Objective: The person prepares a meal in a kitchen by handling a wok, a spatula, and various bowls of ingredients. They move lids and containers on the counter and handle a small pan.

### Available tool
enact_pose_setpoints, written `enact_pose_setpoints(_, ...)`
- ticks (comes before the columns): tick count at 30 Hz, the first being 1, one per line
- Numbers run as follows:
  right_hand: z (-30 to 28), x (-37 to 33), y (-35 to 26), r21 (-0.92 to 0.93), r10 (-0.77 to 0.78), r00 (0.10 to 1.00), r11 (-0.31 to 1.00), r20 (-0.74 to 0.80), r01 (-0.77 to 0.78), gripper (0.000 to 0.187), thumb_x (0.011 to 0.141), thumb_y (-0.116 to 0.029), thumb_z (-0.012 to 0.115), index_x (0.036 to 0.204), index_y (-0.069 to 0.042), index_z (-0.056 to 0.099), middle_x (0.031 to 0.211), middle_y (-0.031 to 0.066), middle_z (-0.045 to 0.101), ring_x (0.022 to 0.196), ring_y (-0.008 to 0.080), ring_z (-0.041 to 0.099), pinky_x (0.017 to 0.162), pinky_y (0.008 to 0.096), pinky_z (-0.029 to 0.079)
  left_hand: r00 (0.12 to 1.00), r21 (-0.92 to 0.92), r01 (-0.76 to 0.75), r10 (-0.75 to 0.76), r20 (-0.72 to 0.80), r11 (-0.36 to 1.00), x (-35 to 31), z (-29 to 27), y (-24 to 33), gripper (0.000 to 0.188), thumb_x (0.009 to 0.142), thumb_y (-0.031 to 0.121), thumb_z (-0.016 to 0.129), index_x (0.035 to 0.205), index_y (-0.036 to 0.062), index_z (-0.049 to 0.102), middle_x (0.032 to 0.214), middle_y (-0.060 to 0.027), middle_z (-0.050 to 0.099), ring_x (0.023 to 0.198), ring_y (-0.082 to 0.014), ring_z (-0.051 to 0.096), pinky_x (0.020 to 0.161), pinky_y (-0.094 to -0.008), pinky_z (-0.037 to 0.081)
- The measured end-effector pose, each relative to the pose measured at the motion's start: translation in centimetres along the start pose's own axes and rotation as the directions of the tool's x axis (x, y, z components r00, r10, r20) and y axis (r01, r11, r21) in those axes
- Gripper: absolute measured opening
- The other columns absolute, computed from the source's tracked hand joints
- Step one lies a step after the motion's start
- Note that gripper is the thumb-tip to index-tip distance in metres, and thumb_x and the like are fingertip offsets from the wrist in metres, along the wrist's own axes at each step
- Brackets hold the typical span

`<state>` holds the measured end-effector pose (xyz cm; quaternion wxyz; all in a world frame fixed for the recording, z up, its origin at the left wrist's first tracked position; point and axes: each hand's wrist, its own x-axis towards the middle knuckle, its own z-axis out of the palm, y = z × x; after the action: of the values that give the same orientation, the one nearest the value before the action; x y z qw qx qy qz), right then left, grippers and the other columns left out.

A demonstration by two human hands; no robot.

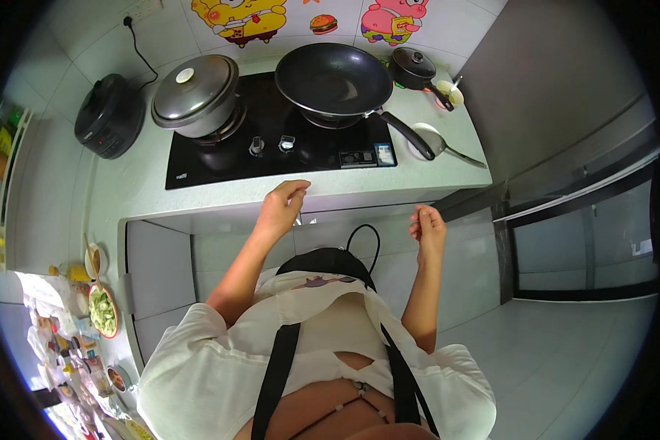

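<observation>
My left hand [280, 208] hovers at the counter's front edge, below the stove knobs [257, 146]. Its fingers are loosely bent and apart, with nothing seen in them. Farther right, my right hand [430, 226] is raised in front of the counter, fingers half curled and apart, also without any visible object. Beyond the hands, a black wok [335, 77] rests on the right burner of the black gas stove [220, 167], its handle angled toward the near right. A lidded silver pot [198, 103] sits on the left burner.
A black rice cooker [110, 117] stands left of the stove. Right of it are a small lidded pan [412, 67], a white bowl [423, 139] with a metal utensil [462, 156], and a cup [451, 95]. A plate of cut green vegetables [103, 311] lies on the left counter.
</observation>
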<state>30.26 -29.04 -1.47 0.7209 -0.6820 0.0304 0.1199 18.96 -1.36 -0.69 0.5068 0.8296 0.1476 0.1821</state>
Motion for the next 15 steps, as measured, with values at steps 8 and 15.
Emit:
enact_pose_setpoints(8, -1.0, 10.8, 0.4, 0.019, 0.034, 0.993, 0.999, -0.111, -0.032, 0.015, 0.087, -0.020, 0.049, 0.096, -0.010, 0.058, 0.084, -0.0034, 0.056, 0.071, 0.0047, 0.051, 0.055, 0.0177, 0.040, 0.989, -0.087, 0.133, -0.138, -0.056, 0.987, 4.7, 1.7, -1.5, 0.021, 0.081, 0.001, 0.047, 0.099, -0.0029, 0.057, 0.088, -0.0091, 0.061, 0.084, -0.0145, 0.058, 0.075, -0.0239, 0.045)
enact_pose_setpoints(15, -0.2, 21.1, -2.0, 0.056, 0.233, 0.911, 0.962, 0.341, -0.267, 0.033, 0.090, -0.029, 0.042, 0.110, -0.005, 0.051, 0.103, 0.0042, 0.057, 0.085, 0.0105, 0.053, 0.067, 0.0239, 0.043, 0.947, -0.118, 0.236, -0.255, -0.196, 0.965, 6.7, 3.6, -0.3, 0.022, 0.082, 0.001, 0.046, 0.101, -0.0031, 0.057, 0.091, -0.0089, 0.061, 0.087, -0.0148, 0.058, 0.077, -0.0240, 0.044)
